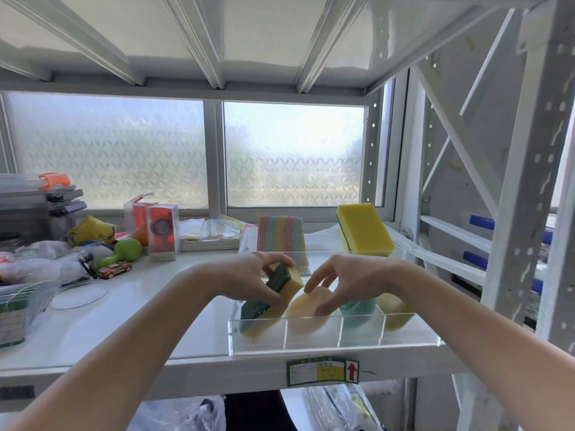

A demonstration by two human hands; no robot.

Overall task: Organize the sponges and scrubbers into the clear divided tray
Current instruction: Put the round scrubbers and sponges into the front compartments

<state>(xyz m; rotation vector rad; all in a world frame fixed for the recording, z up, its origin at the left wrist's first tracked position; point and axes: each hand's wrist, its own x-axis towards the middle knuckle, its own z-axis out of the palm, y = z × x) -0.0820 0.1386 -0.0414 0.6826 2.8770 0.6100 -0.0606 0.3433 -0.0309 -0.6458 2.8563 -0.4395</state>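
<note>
The clear divided tray point(311, 343) sits at the shelf's front edge. My left hand point(258, 279) grips a yellow sponge with a green scouring side point(287, 281) above the tray's left compartment, where a second green-and-yellow sponge point(258, 311) stands. My right hand point(345, 281) pinches a pale beige round sponge point(306, 306) in the adjoining compartment. A teal scrubber point(357, 309) and a yellow scrubber point(395, 309) fill the right compartments. At the back stand a striped pastel scrubber point(280, 237) and a large yellow sponge point(362, 228).
A green dumbbell toy point(121, 251), toy car point(115, 270), red boxed items point(161, 231), plastic bags and a clear lid point(79, 295) clutter the left of the shelf. A wire basket point(18, 309) stands at far left. White rack posts point(522, 213) rise on the right.
</note>
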